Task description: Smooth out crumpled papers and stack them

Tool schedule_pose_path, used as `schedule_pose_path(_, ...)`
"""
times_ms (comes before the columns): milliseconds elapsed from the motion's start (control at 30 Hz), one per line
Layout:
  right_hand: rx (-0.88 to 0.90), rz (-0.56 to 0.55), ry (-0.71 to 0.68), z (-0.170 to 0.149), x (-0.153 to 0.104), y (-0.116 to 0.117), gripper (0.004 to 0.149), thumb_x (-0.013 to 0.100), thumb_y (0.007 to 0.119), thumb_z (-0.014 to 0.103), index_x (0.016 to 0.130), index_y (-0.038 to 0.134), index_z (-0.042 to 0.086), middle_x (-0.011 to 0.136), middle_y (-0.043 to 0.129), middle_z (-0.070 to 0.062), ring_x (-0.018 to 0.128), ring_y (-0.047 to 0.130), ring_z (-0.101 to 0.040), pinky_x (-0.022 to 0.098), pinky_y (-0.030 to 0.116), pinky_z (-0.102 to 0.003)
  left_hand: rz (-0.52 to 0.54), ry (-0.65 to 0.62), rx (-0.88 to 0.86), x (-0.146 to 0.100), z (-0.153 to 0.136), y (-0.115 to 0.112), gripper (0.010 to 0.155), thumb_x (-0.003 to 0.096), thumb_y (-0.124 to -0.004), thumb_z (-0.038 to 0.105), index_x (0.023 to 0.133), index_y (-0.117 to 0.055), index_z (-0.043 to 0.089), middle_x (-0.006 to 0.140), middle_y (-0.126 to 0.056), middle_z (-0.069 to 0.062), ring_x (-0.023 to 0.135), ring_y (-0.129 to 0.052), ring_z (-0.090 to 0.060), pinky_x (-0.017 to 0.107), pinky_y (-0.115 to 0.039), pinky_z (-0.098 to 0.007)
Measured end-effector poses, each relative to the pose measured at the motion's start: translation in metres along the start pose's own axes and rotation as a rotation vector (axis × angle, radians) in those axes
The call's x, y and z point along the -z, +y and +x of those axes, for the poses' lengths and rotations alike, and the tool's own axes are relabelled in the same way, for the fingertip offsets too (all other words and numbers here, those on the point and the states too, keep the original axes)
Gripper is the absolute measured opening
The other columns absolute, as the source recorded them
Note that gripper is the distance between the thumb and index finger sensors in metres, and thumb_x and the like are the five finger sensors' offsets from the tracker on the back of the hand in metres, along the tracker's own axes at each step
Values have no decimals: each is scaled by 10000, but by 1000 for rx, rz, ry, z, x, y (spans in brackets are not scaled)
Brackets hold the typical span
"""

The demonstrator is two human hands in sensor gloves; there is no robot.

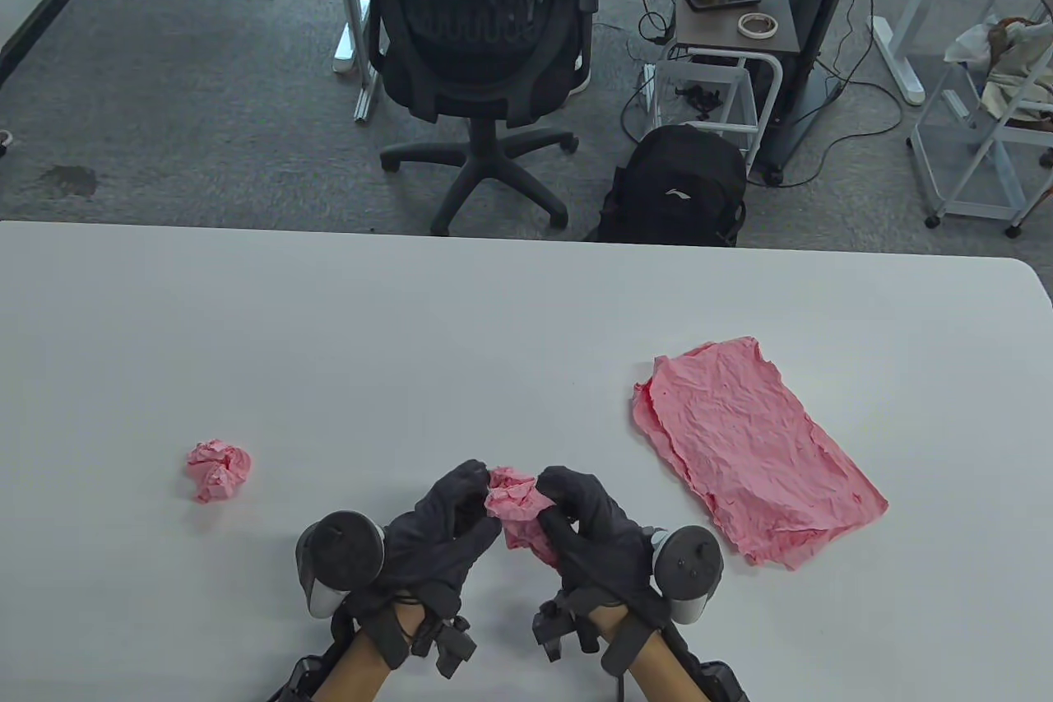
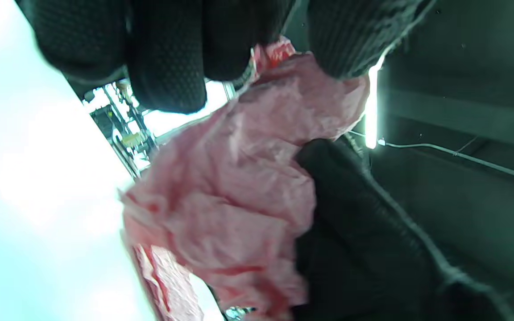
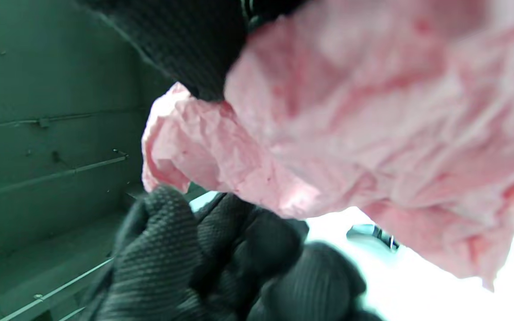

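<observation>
Flattened sheet: a large pink, wrinkled paper sheet [image 1: 757, 451] lies spread on the white table [image 1: 411, 340], well off to the outer side of the right hand. It looks done, and reads as the base of the stack.
Its long axis: it runs on a slant, from the far end nearer the table's middle down to the near end toward the right edge; it is clearly longer than it is wide.
Paper in hand: a pink crumpled paper wad [image 1: 518, 509] sits between the two hands, part way opened, with creased flaps hanging loose in both wrist views. I judge this the step in hand, and it is only begun.
Its axis: the wad is a rough lump, slightly longer from far to near; no clear pointing end can be told.
Left hand [image 1: 444, 525]: black-gloved, fingers curled in, pinching the wad's left side.
Right hand [image 1: 588, 525]: black-gloved, fingers curled round the wad's right side, gripping it.
Waiting ball: a small pink tightly crumpled paper ball [image 1: 218, 471] rests on the table, apart from the left hand on its outer side, untouched.
Its axis: roughly round, so no direction.
Left to do: by my reckoning, open and press the held wad, lay it on the flat sheet, then do likewise with the ball.
</observation>
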State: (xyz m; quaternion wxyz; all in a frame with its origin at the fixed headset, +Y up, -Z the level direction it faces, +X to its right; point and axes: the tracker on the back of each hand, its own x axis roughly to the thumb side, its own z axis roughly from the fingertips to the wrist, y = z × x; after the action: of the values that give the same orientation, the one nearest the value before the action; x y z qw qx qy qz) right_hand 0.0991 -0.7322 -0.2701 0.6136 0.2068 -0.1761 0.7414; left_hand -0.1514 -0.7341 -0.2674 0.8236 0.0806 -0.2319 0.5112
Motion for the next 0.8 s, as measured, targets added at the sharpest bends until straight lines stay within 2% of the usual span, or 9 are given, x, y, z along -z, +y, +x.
schedule_pose_path(133,-149,-45,-82,8,-1,-4,474,490,788,271,938,680,158,763,773,-124,695,786,-377,518,664,-572,-26,31,-122,0,-8,0,623,511,-777,562,940,-765,110,737,-912,-74,466,-1052,-260,402,-861,-485)
schedule_pose_path(200,-151,4,-122,10,0,-2,477,490,796,274,938,683,157,763,773,-121,701,784,-378,526,659,-573,-111,8,-268,3,-12,-7,693,510,-767,598,1002,-701,115,850,-867,-103,614,-1023,-322,490,-826,-515)
schedule_pose_path(300,-163,86,-183,15,-2,7,500,476,838,275,946,701,172,777,769,-122,741,760,-404,552,632,-597,-216,11,-475,3,-14,-21,877,510,-765,631,1128,-402,125,1076,-601,-141,930,-790,-419,627,-697,-583)
schedule_pose_path(400,-279,133,-254,22,-5,15,538,470,865,284,967,680,194,819,747,-125,803,717,-428,580,602,-618,-233,21,-545,2,-15,-24,948,504,-780,644,1139,-276,153,1122,-489,-144,1008,-692,-426,664,-663,-590)
schedule_pose_path(500,-322,197,-307,25,-5,16,559,473,865,320,990,674,223,878,739,-143,856,691,-443,594,585,-642,-177,43,-516,2,-18,-18,827,545,-743,553,1135,-320,159,1117,-535,-105,1010,-720,-395,670,-684,-562)
schedule_pose_path(567,-279,233,-303,26,-4,16,484,479,856,354,928,765,197,916,724,-161,890,654,-456,606,555,-665,-134,59,-544,1,-22,-15,722,563,-693,516,1129,-407,172,1095,-615,-70,984,-772,-375,664,-706,-541)
schedule_pose_path(667,-201,179,-265,23,-3,14,428,493,826,370,854,825,140,916,734,-184,872,658,-479,594,556,-666,-146,63,-597,2,-27,-13,663,575,-667,492,1124,-452,188,1084,-651,-67,979,-779,-371,666,-701,-542)
schedule_pose_path(733,-202,106,-227,21,-3,9,568,495,824,389,987,643,169,944,693,-191,869,650,-485,593,562,-656,-156,40,-568,3,-25,-13,629,572,-675,482,1114,-512,209,1067,-693,-61,957,-808,-369,659,-706,-545)
schedule_pose_path(800,-195,124,-150,18,-1,5,775,489,836,440,1066,407,151,1033,549,-223,912,551,-515,609,513,-672,-195,-2,-536,4,-21,-15,605,563,-692,488,1101,-580,235,1051,-732,-46,946,-824,-370,656,-705,-555)
